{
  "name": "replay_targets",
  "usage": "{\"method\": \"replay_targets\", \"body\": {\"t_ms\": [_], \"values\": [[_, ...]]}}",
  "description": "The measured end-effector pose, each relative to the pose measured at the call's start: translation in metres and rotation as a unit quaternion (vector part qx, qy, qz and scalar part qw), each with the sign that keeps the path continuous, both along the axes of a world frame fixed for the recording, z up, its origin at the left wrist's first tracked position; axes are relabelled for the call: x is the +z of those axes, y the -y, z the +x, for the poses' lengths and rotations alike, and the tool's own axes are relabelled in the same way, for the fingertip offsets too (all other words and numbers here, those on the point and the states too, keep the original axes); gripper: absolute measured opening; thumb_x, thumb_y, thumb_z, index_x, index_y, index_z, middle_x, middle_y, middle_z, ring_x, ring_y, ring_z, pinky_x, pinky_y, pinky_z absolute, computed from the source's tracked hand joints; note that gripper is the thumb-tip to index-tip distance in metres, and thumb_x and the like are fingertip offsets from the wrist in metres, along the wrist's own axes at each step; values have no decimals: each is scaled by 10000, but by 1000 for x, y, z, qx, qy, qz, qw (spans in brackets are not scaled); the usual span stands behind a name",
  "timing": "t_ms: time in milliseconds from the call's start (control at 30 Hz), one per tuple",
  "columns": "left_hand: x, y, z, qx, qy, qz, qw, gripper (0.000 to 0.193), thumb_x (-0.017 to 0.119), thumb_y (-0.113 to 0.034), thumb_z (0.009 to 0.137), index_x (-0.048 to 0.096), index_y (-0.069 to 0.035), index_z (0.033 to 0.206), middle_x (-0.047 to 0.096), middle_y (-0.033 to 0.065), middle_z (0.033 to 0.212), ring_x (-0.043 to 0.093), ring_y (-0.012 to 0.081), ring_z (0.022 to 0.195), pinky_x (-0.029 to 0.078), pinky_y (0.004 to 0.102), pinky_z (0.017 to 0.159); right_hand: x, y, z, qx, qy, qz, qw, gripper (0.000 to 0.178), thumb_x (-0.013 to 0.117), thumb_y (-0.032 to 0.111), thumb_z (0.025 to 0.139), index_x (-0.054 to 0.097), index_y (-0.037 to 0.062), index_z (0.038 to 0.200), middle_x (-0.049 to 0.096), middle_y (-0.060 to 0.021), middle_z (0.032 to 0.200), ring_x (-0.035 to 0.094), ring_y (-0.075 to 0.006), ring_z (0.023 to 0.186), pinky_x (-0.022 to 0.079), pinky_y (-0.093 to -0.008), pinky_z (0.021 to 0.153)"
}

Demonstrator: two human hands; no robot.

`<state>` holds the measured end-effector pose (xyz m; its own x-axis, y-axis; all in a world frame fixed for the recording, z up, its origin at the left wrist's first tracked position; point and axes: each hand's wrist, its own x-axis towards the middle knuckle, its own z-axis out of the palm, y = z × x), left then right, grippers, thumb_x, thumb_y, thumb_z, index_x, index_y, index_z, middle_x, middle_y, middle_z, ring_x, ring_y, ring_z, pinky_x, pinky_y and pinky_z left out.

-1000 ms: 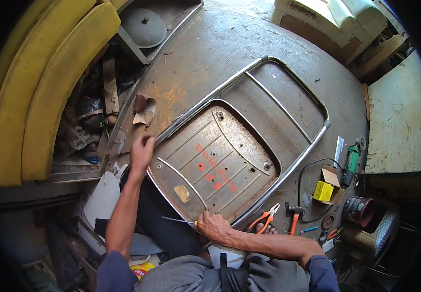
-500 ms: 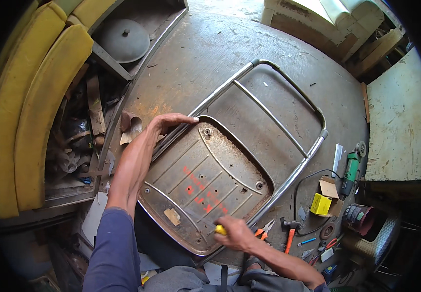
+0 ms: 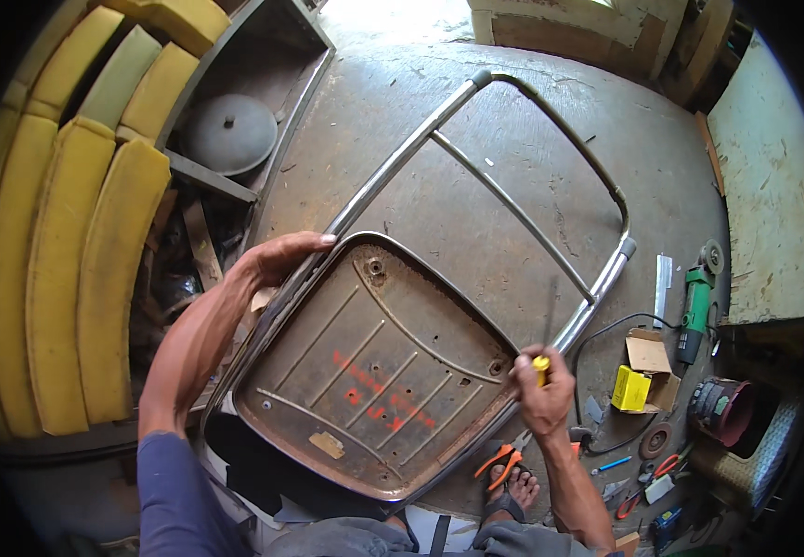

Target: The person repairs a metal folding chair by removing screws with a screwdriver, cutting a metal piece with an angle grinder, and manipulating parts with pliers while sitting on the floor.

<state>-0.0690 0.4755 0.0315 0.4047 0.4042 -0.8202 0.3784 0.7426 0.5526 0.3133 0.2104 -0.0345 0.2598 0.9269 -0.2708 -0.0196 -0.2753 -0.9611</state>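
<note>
Before me is a metal chair frame (image 3: 498,205) of bent chrome tube. A rusty seat pan (image 3: 323,320) sits against its near part, showing ribs, holes, red markings and a torn patch of label. My left hand (image 3: 283,258) grips the far-left side of the frame beside the pan; its thumb lies along the tube and the other fingers are mostly hidden. Closed round the yellow handle of a screwdriver (image 3: 541,365), my right hand (image 3: 547,397) is at the pan's right corner, close to the frame tube. The thin shaft points up and away from me.
On the floor at right lie orange-handled pliers (image 3: 504,460), a green angle grinder (image 3: 696,311), a yellow box (image 3: 631,390), a grinding disc (image 3: 655,441) and a blue pen (image 3: 614,464). Yellow cushions (image 3: 72,269) stand at left near a round lid (image 3: 229,135). A foot is beside the pliers.
My right hand has moved from the pan's near edge up and right to its right corner, with the screwdriver now pointing away. My left hand stays on the frame's left side.
</note>
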Motion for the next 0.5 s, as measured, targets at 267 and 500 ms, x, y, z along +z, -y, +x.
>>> {"method": "replay_targets", "body": {"t_ms": [267, 500], "values": [[57, 37, 45, 115, 86, 63, 988, 920, 759, -631, 789, 520, -16, 1431, 643, 147, 1323, 652, 214, 1158, 495, 358, 1059, 5, -55, -1, -91, 101, 125, 983, 187, 562, 213, 1044, 540, 32, 1080, 738, -113, 848, 723, -163, 707, 568, -288, 609], [2, 33, 96, 127, 290, -51, 947, 755, 563, -692, 908, 637, 36, 1096, 694, 162, 1069, 704, 263, 912, 605, 364, 805, 17, -37, 4, -127, 132, 169, 968, 148, 590, 150, 1017, 542, 16, 1060, 706, -109, 737, 728, -178, 680, 558, -286, 596]]}}
